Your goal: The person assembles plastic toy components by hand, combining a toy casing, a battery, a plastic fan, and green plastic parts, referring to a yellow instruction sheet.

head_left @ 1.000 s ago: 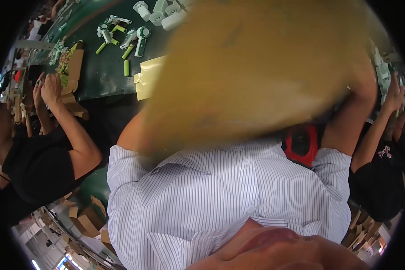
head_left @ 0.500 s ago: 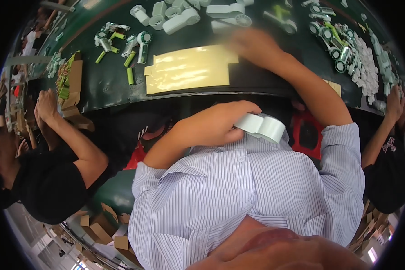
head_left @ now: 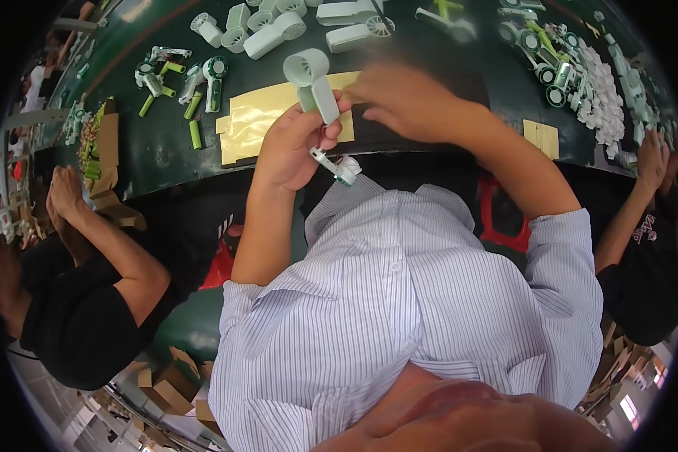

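Note:
My left hand (head_left: 292, 147) is closed round a pale green handheld-fan housing (head_left: 318, 98), its round head raised above the fingers. A small white part with a green-tinted end (head_left: 335, 167) shows just below that hand; whether the fingers grip it too cannot be made out. To the right of the housing is my right hand (head_left: 399, 102), smeared by motion, its thumb side toward the housing. Its fingertips are too blurred to show anything in them. Beneath both hands on the table's near edge lies a shiny yellow sheet (head_left: 252, 124), partly covered by my left hand.
Several pale green housings (head_left: 275, 36) lie at the back. Fan assemblies with green cylindrical cells (head_left: 193, 105) rest at left, and a larger pile (head_left: 554, 71) at right beside white pieces (head_left: 606, 105). A cardboard box (head_left: 107, 143) stands left. People sit on both sides.
My left hand has risen from my chest to over the table, turning the housing head upward. My right hand has come back from the far housings toward it. The view has shifted slightly.

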Available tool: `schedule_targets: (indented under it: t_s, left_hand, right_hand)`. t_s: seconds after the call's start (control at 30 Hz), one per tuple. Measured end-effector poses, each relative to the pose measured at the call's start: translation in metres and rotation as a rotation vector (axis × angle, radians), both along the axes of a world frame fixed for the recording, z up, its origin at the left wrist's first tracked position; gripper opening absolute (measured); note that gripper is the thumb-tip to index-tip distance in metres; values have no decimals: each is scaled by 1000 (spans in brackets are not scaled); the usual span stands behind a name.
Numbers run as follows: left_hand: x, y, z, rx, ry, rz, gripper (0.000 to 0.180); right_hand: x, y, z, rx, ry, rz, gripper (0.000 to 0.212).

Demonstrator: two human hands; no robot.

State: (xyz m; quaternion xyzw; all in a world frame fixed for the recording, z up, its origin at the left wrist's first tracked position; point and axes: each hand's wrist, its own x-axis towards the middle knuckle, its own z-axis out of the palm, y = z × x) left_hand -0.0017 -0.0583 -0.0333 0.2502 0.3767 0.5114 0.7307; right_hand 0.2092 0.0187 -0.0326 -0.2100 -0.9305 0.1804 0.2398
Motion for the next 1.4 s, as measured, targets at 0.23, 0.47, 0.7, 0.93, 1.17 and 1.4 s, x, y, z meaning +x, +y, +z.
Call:
schedule_targets:
  t_s: [0.23,0.47,0.7,0.93,1.17,1.4]
  left_hand:
    - [6,8,-4,-36,139,40,25]
    - [10,5,0,-96,187,70,27]
    - [14,5,6,-63,260,84,31]
    - [20,5,3,-48,405,163,32]
    - [21,4,-4,-18,428,136,30]
    - [19,3,-2,-1,350,123,33]
  right_hand:
    - [-4,-1,6,-145,-95,25,19]
    - [10,6,1,-796,369,-195,15]
    - [21,34,6,-1160,382,-127,30]
    - [25,15,47,-1008,276,-96,20]
    - [-7,6,63,84,304,44,16]
    - [-21,13,39,-223,73,-2,18]
